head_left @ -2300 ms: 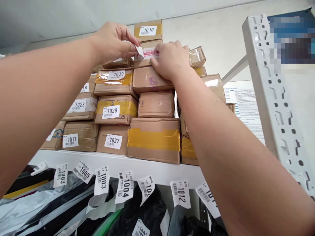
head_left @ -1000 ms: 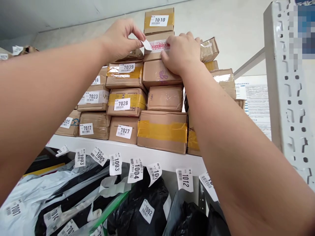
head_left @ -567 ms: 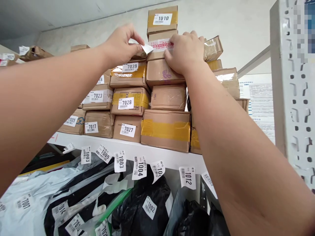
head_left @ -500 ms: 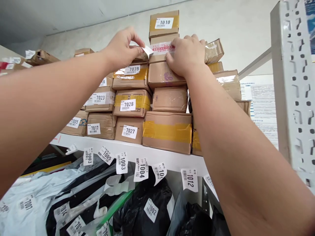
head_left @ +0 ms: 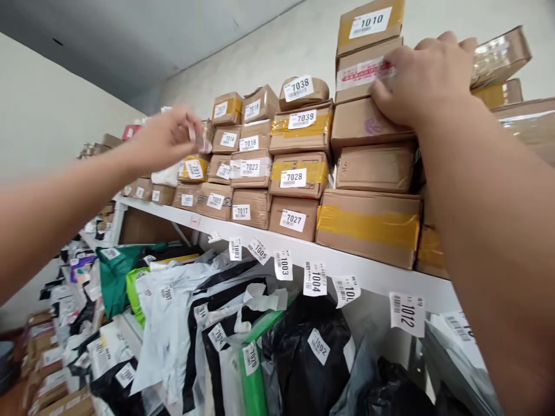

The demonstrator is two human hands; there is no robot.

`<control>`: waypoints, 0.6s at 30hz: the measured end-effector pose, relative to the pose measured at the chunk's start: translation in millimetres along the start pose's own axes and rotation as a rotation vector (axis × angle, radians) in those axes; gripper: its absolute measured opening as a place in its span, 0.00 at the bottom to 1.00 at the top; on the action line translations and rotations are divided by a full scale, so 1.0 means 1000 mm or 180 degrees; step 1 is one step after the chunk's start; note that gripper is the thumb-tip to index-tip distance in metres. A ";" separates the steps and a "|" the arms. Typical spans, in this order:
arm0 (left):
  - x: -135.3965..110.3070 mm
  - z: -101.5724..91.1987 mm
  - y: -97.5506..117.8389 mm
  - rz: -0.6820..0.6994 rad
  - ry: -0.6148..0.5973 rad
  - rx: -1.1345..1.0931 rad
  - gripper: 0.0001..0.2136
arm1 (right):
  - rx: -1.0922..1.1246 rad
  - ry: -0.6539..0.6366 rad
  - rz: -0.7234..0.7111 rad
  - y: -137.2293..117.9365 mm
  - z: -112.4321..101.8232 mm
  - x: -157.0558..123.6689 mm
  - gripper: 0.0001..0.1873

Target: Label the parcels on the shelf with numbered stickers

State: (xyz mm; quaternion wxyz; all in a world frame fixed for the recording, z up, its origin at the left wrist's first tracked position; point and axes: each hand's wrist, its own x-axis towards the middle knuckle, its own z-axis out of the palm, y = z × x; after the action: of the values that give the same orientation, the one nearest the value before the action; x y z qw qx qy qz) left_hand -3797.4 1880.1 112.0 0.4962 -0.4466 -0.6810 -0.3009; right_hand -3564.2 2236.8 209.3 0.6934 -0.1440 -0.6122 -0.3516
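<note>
My right hand [head_left: 427, 81] is up at the stacked boxes, gripping the right side of a cardboard box with red-printed tape [head_left: 358, 75], thumb on its front. Part of that box is hidden by the hand. Above it sits a box labelled 1010 [head_left: 370, 24], and beneath it is a plain box with purple marks [head_left: 355, 124]. Off to the left, my left hand [head_left: 171, 141] is in mid-air before the boxes, blurred, with a small white label [head_left: 200, 141] pinched in its fingers. A rounded package labelled 7038 [head_left: 299, 91] tops the stack left of the 1010 box.
Numbered cardboard boxes fill the white shelf [head_left: 347, 257], whose edge carries several hanging paper labels [head_left: 407, 312]. Below lie bagged parcels, among them a black bag labelled 1002 [head_left: 303, 346] and a green bag [head_left: 121, 271]. More parcels are heaped at lower left.
My left hand has moved left, away from the 7038 package, whose label now shows. The view has swung left, while my right hand stays at the same box.
</note>
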 end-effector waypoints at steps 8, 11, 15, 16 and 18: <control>-0.116 0.054 -0.079 -0.0147 -0.1264 0.0268 0.15 | -0.0038 -0.0086 0.0094 0.004 -0.006 0.003 0.59; -0.142 0.080 -0.095 -0.0331 -0.1447 -0.0063 0.21 | -0.0117 -0.0341 0.0351 0.003 -0.013 0.001 0.68; -0.166 0.099 -0.116 -0.0679 -0.1529 -0.0764 0.29 | 0.0239 0.0017 0.0413 -0.011 -0.039 -0.018 0.55; -0.170 0.102 -0.121 -0.0754 -0.1474 -0.0888 0.29 | 0.0383 0.0203 0.0350 -0.018 -0.049 -0.027 0.48; -0.175 0.107 -0.131 -0.0869 -0.1308 -0.0994 0.25 | 0.0583 0.0486 0.0135 -0.031 -0.070 -0.047 0.38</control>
State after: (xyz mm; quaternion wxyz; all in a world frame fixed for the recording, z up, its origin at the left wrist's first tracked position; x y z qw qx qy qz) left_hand -3940.2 1862.0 -83.5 0.2281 -0.4734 -0.7665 -0.3693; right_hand -3533.0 2184.9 143.0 0.7556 -0.0658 -0.5840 -0.2893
